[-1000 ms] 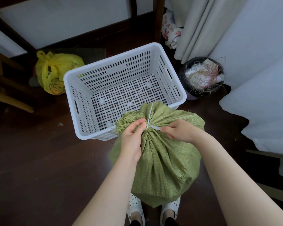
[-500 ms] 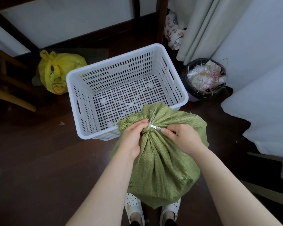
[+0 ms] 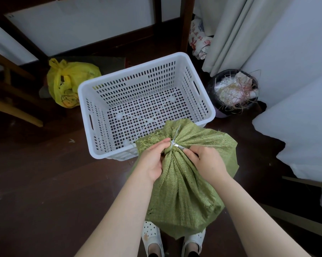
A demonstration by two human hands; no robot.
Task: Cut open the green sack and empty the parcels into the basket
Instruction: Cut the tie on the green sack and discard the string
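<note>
A full green woven sack (image 3: pixel 184 184) stands on the dark floor between my feet, its neck bunched and bound by a white tie (image 3: pixel 175 137). My left hand (image 3: pixel 154 158) grips the gathered neck from the left. My right hand (image 3: pixel 206 161) holds a small metal cutting tool (image 3: pixel 178 146), its tip at the tie on the neck. The white perforated plastic basket (image 3: pixel 86 108) sits just beyond the sack with nothing in it. The parcels inside the sack are hidden.
A yellow plastic bag (image 3: pixel 69 84) lies left of the basket. A black waste bin (image 3: pixel 232 93) full of scraps stands to the right by a curtain (image 3: pixel 230 34). Wooden furniture legs (image 3: pixel 184 23) rise behind the basket. White bedding (image 3: pixel 295 130) is at right.
My right hand has moved in closer to the sack's neck, bringing the tool's tip against the tie. My left hand keeps its grip on the neck.
</note>
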